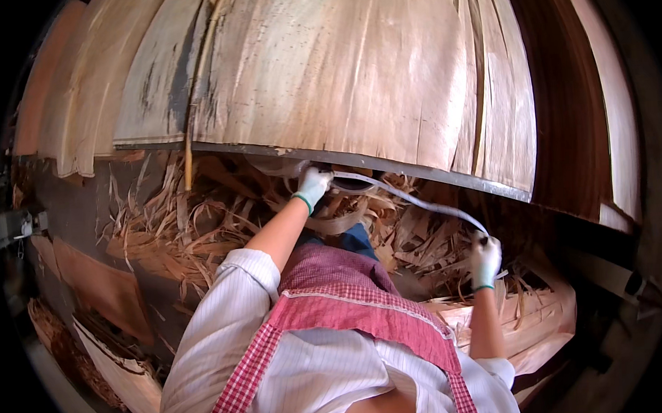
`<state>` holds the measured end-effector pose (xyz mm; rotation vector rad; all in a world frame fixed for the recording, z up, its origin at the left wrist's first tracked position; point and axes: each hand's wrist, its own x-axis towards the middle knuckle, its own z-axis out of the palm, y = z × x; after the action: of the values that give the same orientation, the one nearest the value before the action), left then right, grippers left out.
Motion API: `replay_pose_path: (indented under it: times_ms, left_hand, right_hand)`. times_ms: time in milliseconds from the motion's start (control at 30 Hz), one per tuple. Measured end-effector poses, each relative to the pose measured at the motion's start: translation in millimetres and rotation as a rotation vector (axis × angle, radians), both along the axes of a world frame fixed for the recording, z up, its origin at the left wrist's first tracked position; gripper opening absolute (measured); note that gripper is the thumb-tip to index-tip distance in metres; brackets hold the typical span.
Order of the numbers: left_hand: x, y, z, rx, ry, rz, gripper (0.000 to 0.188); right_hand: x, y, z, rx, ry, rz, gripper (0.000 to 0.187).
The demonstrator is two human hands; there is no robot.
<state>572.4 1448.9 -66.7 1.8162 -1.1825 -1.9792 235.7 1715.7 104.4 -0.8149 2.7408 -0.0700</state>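
Note:
A narrow whitish strip (419,201) runs in a slack curve between my two gloved hands, just below the near edge of the table. My left hand (314,186), in a white glove with a green cuff, is closed on its left end, close to the metal edge. My right hand (486,260), gloved alike, pinches the other end lower and farther right. Above the hands lies a broad pale wood veneer sheet (340,66) with cracks and dark specks. A round dark-centred object (353,182) beside my left hand is partly hidden by the strip.
A metal strip (448,178) edges the table. Torn veneer scraps (191,227) heap on the floor below. Darker veneer (562,86) hangs over at the right. A thin wooden stick (189,153) juts past the edge at left. Veneer pieces (543,319) lie by my right arm.

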Motion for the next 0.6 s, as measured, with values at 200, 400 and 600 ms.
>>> replay_pose_path:
  times_ms: [200, 400, 600]
  left_hand:
    - [-53, 2, -17, -0.5, -0.362, -0.399, 0.033]
    - [-65, 1, -3, -0.52, -0.302, -0.344, 0.022]
    - [106, 18, 55, -0.444, -0.054, 0.153, 0.012]
  right_hand:
    - [124, -109, -105, -1.13, -1.18, -0.54, 0.029]
    - [176, -169, -179, -0.962, -1.011, -0.251, 0.013]
    - [183, -181, -161, -0.588, -0.591, 0.121, 0.017]
